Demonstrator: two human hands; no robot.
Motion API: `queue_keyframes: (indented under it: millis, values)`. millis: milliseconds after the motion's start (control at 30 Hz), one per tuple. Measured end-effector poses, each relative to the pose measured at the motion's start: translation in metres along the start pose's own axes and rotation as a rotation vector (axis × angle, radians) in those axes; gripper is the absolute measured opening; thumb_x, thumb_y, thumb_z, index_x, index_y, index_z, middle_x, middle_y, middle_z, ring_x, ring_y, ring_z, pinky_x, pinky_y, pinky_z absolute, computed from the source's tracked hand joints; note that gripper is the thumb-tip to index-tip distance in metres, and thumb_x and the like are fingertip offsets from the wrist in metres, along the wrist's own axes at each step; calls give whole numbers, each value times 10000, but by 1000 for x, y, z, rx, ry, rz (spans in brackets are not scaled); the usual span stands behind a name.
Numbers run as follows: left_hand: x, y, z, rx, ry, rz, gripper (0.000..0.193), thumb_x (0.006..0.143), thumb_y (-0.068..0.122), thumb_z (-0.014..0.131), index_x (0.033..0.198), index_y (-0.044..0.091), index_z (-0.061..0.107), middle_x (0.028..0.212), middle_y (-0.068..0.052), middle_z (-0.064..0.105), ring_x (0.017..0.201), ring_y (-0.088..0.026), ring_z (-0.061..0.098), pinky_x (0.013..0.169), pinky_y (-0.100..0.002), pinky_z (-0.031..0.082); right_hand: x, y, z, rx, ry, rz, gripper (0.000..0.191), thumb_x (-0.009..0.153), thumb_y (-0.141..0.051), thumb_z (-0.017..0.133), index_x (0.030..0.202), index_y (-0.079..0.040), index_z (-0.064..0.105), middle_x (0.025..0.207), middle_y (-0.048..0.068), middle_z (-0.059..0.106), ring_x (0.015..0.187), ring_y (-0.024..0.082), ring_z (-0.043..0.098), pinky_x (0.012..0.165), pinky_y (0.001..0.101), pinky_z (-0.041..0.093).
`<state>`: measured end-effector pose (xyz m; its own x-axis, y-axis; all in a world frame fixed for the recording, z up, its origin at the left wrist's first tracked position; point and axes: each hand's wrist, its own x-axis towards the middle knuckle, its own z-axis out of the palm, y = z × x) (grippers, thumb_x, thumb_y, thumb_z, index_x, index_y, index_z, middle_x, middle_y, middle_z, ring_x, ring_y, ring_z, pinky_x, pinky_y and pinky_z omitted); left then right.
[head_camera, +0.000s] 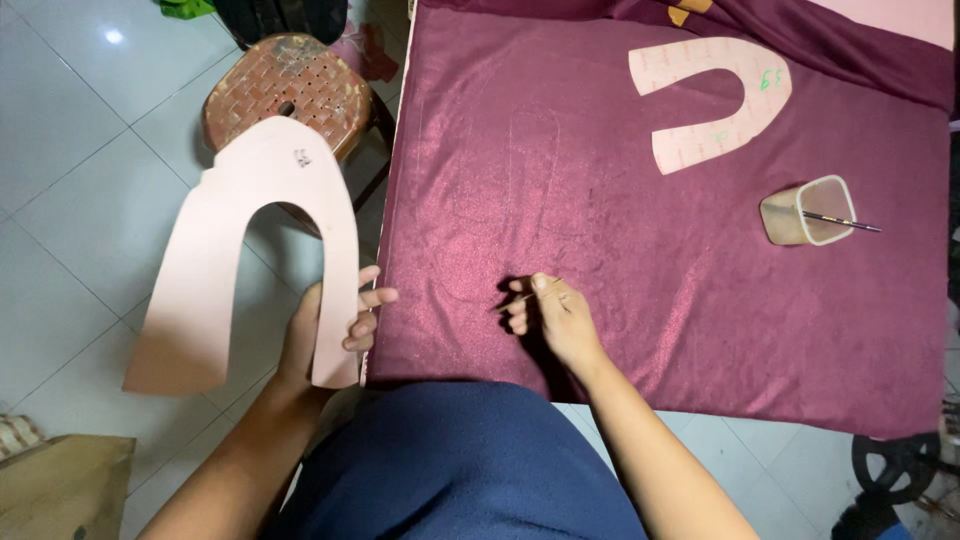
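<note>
Fingers of the left hand (322, 335) are curled round one leg of a large pink horseshoe-shaped pattern piece (232, 255), thumb behind and fingertips showing at its right edge, so the piece is firmly pinched and held up off the table's left side, over the tiled floor (70, 140). Its arch points up and away, with the other leg hanging free to the left. That forearm comes up from the lower left, wrist slightly bent. The right hand (555, 315) rests on the maroon fabric (680, 300) spread over the table, fingers closed in a writing grip round a thin marking pencil (522, 297), whose tip points left and lies on or just above the cloth; I cannot tell whether it touches. The right forearm runs in from the lower right. Faint traced outlines show on the fabric above that hand. A second, smaller pink horseshoe-shaped pattern piece (712, 100) lies flat on the cloth well apart, toward the far right. Near it stands a clear plastic cup (806, 211) with a thin pencil-like stick (842, 222) lying across its rim. A brown woven-top stool (290, 85) stands on the floor beyond the held piece.
</note>
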<state>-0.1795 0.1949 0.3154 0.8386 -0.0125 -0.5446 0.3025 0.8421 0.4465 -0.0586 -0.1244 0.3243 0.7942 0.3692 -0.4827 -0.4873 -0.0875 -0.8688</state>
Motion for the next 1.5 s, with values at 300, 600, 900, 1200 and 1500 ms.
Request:
queue_keyframes:
  millis: [300,600,900,1200,1500]
  values:
    - [5,-12,18,204,26,-140,711,1038,523,286,1480,-21,401,1445,-262,590,540,-102,495,416,-206,399,3,21,28,-263,46,-298,87,987,-11,695,1059,8,650,964,67,689,890,126,615,812,289,519]
    - [1,-16,25,306,84,-95,731,1037,527,314,1494,-37,397,1428,-261,617,530,-83,490,422,-191,383,-3,3,34,-588,110,-462,148,943,-106,713,1040,-23,639,1028,73,774,953,135,741,859,269,575]
    - [-2,-10,29,371,60,-85,746,1015,528,314,1492,-41,390,1414,-258,620,542,-83,521,424,-192,400,-4,5,40,-560,129,-402,167,924,-109,736,1080,-49,741,996,64,777,910,134,723,826,271,575]
    - [-10,-11,35,391,109,-73,768,1013,532,342,1505,-56,387,1428,-267,622,555,-68,519,439,-178,405,0,11,45,-619,150,-412,132,929,-130,737,1034,-51,746,951,64,774,878,150,733,811,287,576]
    - [-9,-9,31,418,94,-93,814,1001,562,361,1514,-69,355,1441,-274,604,540,-68,518,425,-181,399,-6,12,43,-641,113,-498,84,920,-103,698,974,-39,708,960,75,755,891,180,734,820,305,569]
